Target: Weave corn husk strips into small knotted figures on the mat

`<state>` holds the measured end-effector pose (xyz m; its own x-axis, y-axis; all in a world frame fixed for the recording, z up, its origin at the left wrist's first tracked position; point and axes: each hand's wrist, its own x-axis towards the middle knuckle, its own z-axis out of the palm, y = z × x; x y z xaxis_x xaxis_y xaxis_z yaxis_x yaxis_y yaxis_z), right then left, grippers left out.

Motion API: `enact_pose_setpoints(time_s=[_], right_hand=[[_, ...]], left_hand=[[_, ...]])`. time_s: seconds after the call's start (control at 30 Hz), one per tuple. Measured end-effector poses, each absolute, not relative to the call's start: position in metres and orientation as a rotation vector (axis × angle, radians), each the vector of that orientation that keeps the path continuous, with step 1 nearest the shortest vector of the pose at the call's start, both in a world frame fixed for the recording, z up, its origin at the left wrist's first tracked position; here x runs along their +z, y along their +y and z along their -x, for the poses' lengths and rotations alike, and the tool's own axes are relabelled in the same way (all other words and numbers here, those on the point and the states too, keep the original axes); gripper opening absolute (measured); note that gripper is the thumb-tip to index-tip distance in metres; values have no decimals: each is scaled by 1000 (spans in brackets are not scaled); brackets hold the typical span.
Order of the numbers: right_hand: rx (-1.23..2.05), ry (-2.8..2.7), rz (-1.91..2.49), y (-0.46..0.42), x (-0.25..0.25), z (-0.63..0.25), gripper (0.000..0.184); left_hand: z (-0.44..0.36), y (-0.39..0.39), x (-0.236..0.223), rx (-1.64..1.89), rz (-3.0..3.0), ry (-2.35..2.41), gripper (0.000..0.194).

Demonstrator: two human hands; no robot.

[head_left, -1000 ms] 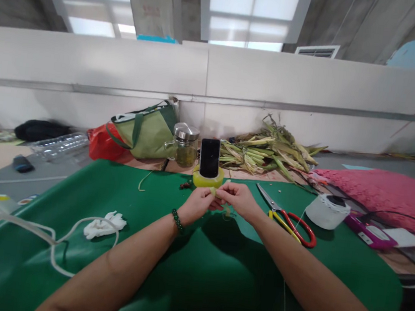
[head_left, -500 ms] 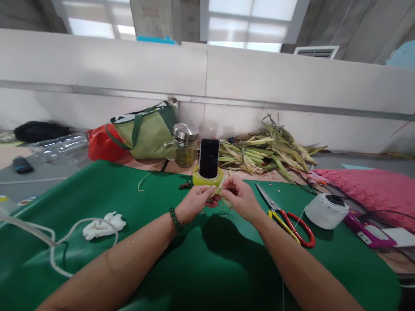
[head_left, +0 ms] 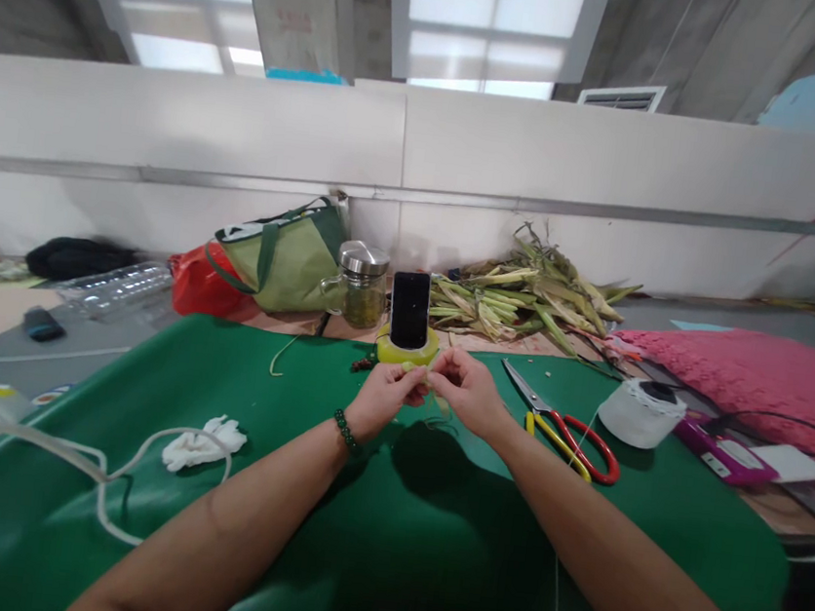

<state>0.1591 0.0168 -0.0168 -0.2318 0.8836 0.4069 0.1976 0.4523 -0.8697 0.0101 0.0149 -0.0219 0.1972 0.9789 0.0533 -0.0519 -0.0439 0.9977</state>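
Note:
My left hand [head_left: 383, 398], with a green bead bracelet [head_left: 344, 430] at the wrist, pinches a small pale green piece of corn husk [head_left: 442, 407]. Close against it, the fingertips of my right hand [head_left: 469, 391] are closed on the same piece. A loose end of the husk hangs below the right fingers; the rest is mostly hidden between both hands. Just behind the hands, a phone [head_left: 410, 311] stands upright in a yellow-green holder [head_left: 409, 347]. Scissors [head_left: 556, 425] with one red and one yellow handle lie to the right on the green mat [head_left: 350, 554].
A husk pile [head_left: 526, 295] lies at the back. Right are a white thread spool [head_left: 640, 413], a purple device [head_left: 725, 452] and pink fabric [head_left: 758, 385]. Left are a glass jar [head_left: 363, 291], a green bag [head_left: 286, 267], crumpled tissue [head_left: 204, 444] and a white cable [head_left: 104, 479].
The right fingers have shifted slightly at the husk, closer to the left fingertips. Everything else stays in place.

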Motion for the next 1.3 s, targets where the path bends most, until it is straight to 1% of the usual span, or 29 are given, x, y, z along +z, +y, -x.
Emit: enact_pose_setpoints(time_s=[0.2,0.3,0.4,0.53,0.67,0.93,1.13,1.23,1.3], right_hand=[[882,-1679,915,18,-10,-168,18],[748,-1710,945,17,-8,-171,20],[635,-1781,1022,15,-9,-170,23],[540,-1888,1101,12,-12,-165,20],[463,-1911,1185,8,-13,-160,22],[500,-1897,1228,9,-14,-159,23],[668,-1727,1116,21,-15,-166,30],[638,-1709,1096,21,-16,-165,29],[632,-1702,1089,18,-17,-164,28]], left_hand=[[-7,16,-18,1108,-1170,1036,38],[-6,16,-17,1117,-1124,1038,35],[-6,17,-18,1134,-1151,1024,36],[-8,18,-23,1145,-1241,1002,39],[-9,18,-28,1146,-1289,1020,42],[-8,19,-24,1190,-1271,1038,48],[-9,17,-23,1170,-1356,1063,48],[-8,15,-22,1146,-1357,1079,49],[-8,14,-20,1141,-1300,1053,46]])
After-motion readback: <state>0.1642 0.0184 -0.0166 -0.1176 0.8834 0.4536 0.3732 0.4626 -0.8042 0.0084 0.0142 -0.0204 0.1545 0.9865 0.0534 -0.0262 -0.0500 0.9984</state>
